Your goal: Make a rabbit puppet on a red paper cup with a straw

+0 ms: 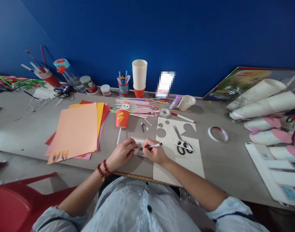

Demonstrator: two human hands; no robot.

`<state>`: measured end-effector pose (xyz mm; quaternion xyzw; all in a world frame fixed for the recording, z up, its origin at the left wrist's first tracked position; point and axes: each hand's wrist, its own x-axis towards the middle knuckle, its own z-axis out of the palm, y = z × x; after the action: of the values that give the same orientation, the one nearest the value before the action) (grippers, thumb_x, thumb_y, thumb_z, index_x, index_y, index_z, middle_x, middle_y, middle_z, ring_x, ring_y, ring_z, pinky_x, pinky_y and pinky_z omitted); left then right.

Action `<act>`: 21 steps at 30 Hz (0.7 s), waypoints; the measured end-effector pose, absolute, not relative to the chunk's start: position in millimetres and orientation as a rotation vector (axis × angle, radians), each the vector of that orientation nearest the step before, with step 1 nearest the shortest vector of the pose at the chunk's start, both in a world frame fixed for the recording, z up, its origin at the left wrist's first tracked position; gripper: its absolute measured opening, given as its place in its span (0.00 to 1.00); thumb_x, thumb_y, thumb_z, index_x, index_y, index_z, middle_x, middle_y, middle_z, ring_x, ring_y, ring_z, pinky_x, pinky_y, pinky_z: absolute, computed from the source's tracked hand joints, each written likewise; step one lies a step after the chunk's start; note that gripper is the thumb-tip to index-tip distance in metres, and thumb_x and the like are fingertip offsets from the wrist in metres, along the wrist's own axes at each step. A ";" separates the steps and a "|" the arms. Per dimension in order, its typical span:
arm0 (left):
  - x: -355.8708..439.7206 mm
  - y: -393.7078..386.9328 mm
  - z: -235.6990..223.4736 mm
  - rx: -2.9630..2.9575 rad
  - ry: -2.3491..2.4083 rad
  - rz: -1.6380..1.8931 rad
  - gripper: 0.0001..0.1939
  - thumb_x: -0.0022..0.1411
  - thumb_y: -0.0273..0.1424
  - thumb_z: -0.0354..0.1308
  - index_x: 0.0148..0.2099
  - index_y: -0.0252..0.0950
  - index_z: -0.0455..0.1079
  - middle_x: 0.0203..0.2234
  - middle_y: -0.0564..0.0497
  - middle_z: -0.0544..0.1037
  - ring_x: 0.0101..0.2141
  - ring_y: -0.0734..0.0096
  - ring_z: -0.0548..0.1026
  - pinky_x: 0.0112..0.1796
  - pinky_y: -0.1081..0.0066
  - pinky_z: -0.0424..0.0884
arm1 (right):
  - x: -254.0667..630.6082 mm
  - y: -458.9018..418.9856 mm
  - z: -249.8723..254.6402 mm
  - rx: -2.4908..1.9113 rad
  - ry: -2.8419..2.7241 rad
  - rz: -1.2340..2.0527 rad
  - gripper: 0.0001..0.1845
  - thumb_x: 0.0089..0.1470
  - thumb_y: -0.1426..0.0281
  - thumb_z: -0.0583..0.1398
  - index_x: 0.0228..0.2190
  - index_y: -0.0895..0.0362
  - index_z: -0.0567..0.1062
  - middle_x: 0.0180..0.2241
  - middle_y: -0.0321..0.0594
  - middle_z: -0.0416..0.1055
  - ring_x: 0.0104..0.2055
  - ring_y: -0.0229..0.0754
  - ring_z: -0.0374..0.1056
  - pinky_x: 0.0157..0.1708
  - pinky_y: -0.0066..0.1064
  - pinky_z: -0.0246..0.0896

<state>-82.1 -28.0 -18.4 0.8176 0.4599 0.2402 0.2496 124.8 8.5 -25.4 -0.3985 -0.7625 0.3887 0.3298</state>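
A pen (154,146) with a clear barrel is gripped in my right hand (155,152), its tip down at a small pale strip of paper (140,153). My left hand (123,151) is closed at the strip's left end, its fingertips pressed on the paper near the pen tip; what lies right under them is partly hidden. Just beyond stands a red paper cup (122,118) with a white rabbit face, green arms and a white straw below it. To the right, black-handled scissors (183,142) lie on a white sheet (177,164) with holes cut out.
Coloured paper sheets (77,129) are stacked at left. Straws and sticks (135,108) lie behind the red cup, near a tall stack of white cups (139,74). A tape roll (218,134) and bagged cups (265,103) are at right. A red chair (16,203) stands lower left.
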 end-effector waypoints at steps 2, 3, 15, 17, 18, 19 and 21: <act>-82.2 -28.1 -18.0 2.229 1.250 0.652 0.15 0.64 0.22 0.47 0.49 0.36 0.70 0.44 0.44 0.71 0.44 0.64 0.73 0.45 0.66 0.71 | 124.7 8.5 -25.1 -1.037 -1.997 1.007 0.05 0.50 0.69 0.57 0.23 0.54 0.66 0.18 0.30 0.63 0.20 0.35 0.58 0.23 0.25 0.51; -82.2 -28.2 -17.9 2.230 1.249 0.654 0.15 0.64 0.22 0.47 0.49 0.36 0.70 0.44 0.44 0.71 0.44 0.64 0.73 0.45 0.66 0.71 | 124.8 8.3 -24.7 -1.038 -1.996 1.005 0.05 0.50 0.70 0.56 0.23 0.54 0.66 0.18 0.30 0.63 0.20 0.35 0.57 0.23 0.25 0.51; -81.5 -28.4 -17.2 2.214 1.255 0.667 0.15 0.64 0.21 0.48 0.48 0.36 0.70 0.43 0.45 0.72 0.43 0.64 0.73 0.45 0.66 0.71 | 125.0 7.6 -24.1 -1.044 -1.982 1.003 0.05 0.50 0.70 0.56 0.23 0.54 0.66 0.18 0.30 0.63 0.20 0.35 0.57 0.23 0.25 0.51; -81.5 -28.6 -17.7 2.207 1.249 0.666 0.14 0.64 0.22 0.47 0.48 0.37 0.69 0.43 0.45 0.71 0.44 0.64 0.73 0.45 0.66 0.71 | 125.8 7.0 -23.8 -1.062 -1.937 1.019 0.06 0.50 0.70 0.56 0.23 0.54 0.65 0.18 0.30 0.62 0.20 0.35 0.57 0.22 0.25 0.50; -81.5 -28.9 -18.0 2.200 1.244 0.669 0.14 0.64 0.22 0.47 0.48 0.37 0.69 0.43 0.45 0.71 0.44 0.64 0.73 0.45 0.66 0.71 | 126.3 6.6 -24.0 -1.070 -1.903 1.035 0.06 0.51 0.70 0.56 0.23 0.54 0.65 0.17 0.30 0.61 0.19 0.34 0.56 0.21 0.25 0.50; -81.5 -29.2 -18.3 2.188 1.243 0.679 0.13 0.65 0.22 0.47 0.48 0.37 0.68 0.43 0.45 0.71 0.44 0.64 0.73 0.45 0.66 0.71 | 126.9 6.2 -24.5 -1.074 -1.863 1.059 0.06 0.51 0.70 0.56 0.23 0.54 0.65 0.17 0.30 0.61 0.19 0.34 0.55 0.20 0.25 0.49; -81.2 -30.2 -19.1 2.149 1.256 0.713 0.12 0.65 0.22 0.47 0.48 0.37 0.66 0.42 0.45 0.71 0.41 0.65 0.72 0.43 0.67 0.71 | 128.0 5.6 -26.8 -1.061 -1.772 1.121 0.06 0.51 0.70 0.56 0.23 0.54 0.65 0.17 0.29 0.61 0.18 0.33 0.55 0.19 0.24 0.48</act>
<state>-81.2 -30.2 -19.1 0.7986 0.4667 0.2648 0.2726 128.0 5.6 -26.8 -0.4165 -0.6958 0.4401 0.3857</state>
